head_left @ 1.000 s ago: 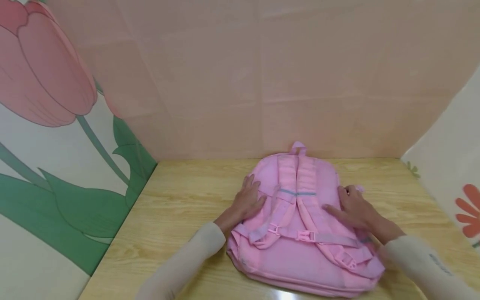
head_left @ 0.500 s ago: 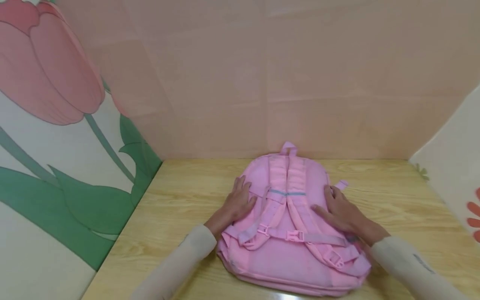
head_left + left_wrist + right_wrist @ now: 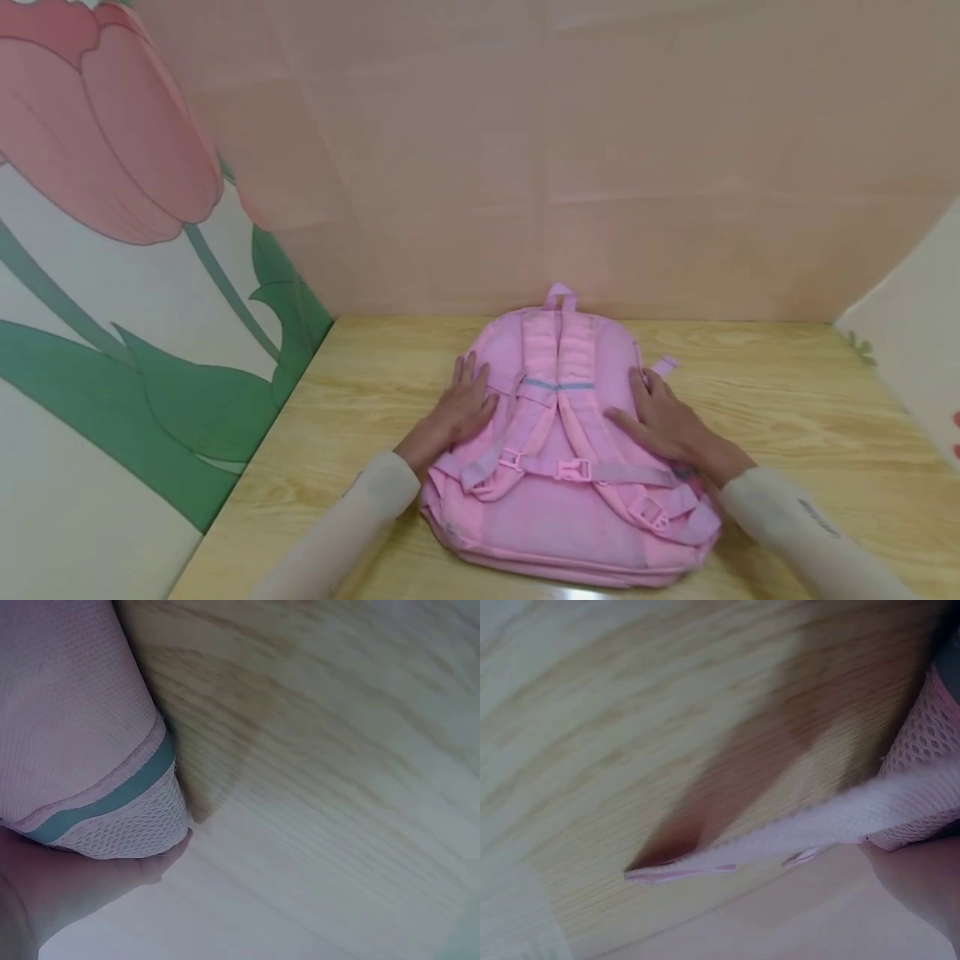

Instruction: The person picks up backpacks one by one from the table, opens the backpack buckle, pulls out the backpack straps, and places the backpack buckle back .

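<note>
A pink backpack [image 3: 558, 517] lies on the wooden table in the head view, its shoulder straps and buckles facing up and its top loop pointing at the back wall. My left hand [image 3: 459, 407] rests along its left edge, fingers spread and fairly straight. Against the right edge lies my right hand [image 3: 667, 421], thumb stretched over the back panel; its other fingers are partly hidden. In the left wrist view, the left hand [image 3: 82, 885] touches a mesh side pocket [image 3: 135, 829] with a green band. A loose pink strap [image 3: 780, 836] crosses the right wrist view, near the right hand [image 3: 922, 885].
The wood-grain table [image 3: 795, 433] extends to both sides of the backpack. A plain pinkish wall covering [image 3: 540, 150] stands behind it. Floral panels flank the table, with a large tulip [image 3: 112, 133] at left.
The backpack has slid left across the table with both hands staying against its sides. The head view has turned slightly left. A small strap tab at the right now shows more fully.
</note>
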`<state>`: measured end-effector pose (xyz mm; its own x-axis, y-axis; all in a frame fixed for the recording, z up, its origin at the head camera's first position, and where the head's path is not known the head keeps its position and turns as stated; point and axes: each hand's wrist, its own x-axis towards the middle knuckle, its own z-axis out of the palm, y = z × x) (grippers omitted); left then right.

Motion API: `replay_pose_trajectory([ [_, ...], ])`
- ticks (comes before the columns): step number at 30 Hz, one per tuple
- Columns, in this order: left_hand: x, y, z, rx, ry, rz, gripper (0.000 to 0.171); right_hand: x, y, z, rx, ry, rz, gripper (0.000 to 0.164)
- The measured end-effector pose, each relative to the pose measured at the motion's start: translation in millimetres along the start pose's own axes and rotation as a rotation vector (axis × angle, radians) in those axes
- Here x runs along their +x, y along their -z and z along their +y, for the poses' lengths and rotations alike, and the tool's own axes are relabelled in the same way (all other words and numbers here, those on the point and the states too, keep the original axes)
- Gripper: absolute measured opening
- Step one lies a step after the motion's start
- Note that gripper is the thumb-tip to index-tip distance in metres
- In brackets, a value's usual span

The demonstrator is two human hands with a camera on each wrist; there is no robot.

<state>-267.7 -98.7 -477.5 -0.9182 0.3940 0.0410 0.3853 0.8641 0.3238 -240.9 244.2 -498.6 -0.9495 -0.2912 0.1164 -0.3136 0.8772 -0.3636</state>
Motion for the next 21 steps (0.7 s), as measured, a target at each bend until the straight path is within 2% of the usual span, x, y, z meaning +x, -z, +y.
replay_pose_trajectory([
  [11,-2.4,1.1,-6.8,0.02,0.006,-0.005,0.061,4.8,-2.9,-5.3,0.0,0.017,-0.001,0.09],
  [16,-2.1,4.7,-7.7,-0.001,0.013,-0.008,0.06,4.2,3.7,-7.5,-0.016,0.019,-0.013,0.089],
  [19,-2.5,11.3,-4.2,-0.019,0.018,0.003,0.061,2.1,12.7,-10.3,-0.026,0.057,0.022,0.084],
  [21,-4.4,18.7,1.9,-0.03,-0.001,0.033,0.06,0.5,19.0,-13.5,-0.031,0.105,0.068,0.081],
])
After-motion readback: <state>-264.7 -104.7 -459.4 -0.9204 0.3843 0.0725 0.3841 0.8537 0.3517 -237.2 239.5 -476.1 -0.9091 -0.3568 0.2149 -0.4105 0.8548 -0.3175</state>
